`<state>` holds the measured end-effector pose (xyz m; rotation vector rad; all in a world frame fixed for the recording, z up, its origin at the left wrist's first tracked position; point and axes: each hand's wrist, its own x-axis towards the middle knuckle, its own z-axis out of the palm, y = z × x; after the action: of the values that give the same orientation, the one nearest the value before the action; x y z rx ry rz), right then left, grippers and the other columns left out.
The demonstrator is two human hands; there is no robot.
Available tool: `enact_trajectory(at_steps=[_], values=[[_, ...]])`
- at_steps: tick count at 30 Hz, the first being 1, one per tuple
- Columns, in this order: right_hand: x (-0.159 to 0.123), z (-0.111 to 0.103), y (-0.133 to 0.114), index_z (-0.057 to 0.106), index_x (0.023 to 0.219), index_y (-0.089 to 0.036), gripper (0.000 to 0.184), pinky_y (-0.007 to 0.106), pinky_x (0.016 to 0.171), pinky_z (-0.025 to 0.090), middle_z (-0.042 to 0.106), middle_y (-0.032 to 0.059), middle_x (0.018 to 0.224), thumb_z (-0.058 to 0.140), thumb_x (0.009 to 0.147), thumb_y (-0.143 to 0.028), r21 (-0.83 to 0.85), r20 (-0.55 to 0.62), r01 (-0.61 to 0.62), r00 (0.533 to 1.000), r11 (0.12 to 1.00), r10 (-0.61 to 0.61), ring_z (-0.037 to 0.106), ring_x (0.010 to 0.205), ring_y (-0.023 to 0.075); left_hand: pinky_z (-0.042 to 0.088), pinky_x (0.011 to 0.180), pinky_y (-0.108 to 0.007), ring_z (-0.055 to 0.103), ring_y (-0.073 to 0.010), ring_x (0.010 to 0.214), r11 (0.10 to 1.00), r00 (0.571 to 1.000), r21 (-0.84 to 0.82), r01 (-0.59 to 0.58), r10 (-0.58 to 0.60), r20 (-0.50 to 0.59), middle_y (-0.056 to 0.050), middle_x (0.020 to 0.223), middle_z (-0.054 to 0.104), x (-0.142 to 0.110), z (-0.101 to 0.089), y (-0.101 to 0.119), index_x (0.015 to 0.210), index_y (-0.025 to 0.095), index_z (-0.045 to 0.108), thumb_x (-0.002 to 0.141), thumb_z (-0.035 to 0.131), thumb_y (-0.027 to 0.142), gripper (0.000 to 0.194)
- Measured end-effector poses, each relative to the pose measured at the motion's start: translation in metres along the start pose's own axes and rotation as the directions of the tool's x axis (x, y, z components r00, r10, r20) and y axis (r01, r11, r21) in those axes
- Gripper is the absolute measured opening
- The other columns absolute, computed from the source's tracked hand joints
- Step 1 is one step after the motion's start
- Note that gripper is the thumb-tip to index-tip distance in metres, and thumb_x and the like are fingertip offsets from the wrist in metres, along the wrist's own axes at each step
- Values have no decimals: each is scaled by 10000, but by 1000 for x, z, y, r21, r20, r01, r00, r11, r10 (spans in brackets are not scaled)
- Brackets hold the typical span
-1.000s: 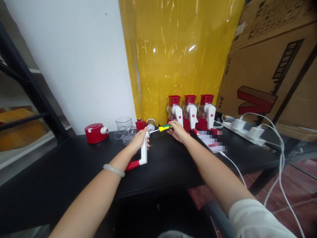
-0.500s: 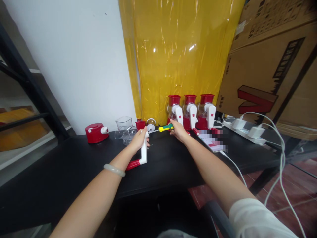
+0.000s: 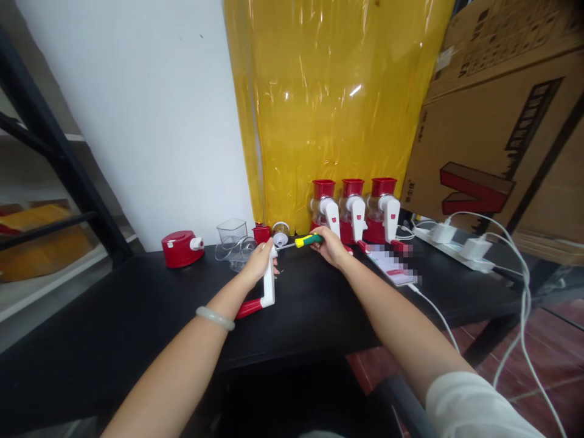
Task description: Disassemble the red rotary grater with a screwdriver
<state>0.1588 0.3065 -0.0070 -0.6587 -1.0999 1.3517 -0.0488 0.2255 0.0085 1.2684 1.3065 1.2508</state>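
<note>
My left hand (image 3: 260, 263) is closed around the upper end of a white crank handle (image 3: 269, 285), whose red grip (image 3: 249, 308) points back toward my forearm. In my right hand (image 3: 329, 246) is a screwdriver (image 3: 309, 239) with a green and yellow handle. Its thin shaft points left and meets the top end of the crank handle; the exact contact of the tip is too small to see. Behind my left hand are a clear plastic hopper housing (image 3: 232, 234), a small red part (image 3: 261, 234) and a grating drum (image 3: 280, 233) with a white end.
A red round base (image 3: 182, 248) sits at the left of the black table (image 3: 314, 316). Several assembled red and white rotary graters (image 3: 353, 213) line the back right. Beyond them lie a phone (image 3: 392, 266) with a cable, a power strip (image 3: 456, 246) and a large carton (image 3: 497, 140).
The whole view has shifted slightly. Both hands keep their holds, with the screwdriver still against the crank handle's end.
</note>
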Motion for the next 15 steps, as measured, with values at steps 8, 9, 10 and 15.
enact_trajectory(at_steps=[8,9,10,15], values=[[4,-7,8,550,717,-237,468,298,517,465,348,-96,377,669,722,-690,-254,0,38,999,966,-39,314,371,91,451,368,-204,577,-132,365,999,999,36,-30,30,-13,55,545,556,5,-2,-5,843,207,458,949,545,587,404],[3,-7,8,544,720,-238,467,294,527,472,353,-98,384,687,709,-683,-231,0,31,999,973,-32,319,378,89,452,366,-206,577,-133,364,999,999,39,-30,30,-14,55,544,555,5,-2,-5,843,207,458,953,542,582,400],[3,-5,8,540,724,-238,460,289,538,478,360,-98,394,700,702,-669,-204,-1,25,1000,979,-25,330,388,87,454,365,-208,580,-136,366,999,999,40,-28,29,-15,53,546,558,5,-2,-5,845,207,459,956,538,580,397],[0,0,5,568,762,-226,331,251,572,485,447,-84,501,746,686,-495,-60,-16,-8,1000,998,8,393,467,73,479,383,-223,597,-143,388,1000,1000,27,-5,6,-13,38,572,580,4,-2,-3,864,206,471,957,526,593,402]])
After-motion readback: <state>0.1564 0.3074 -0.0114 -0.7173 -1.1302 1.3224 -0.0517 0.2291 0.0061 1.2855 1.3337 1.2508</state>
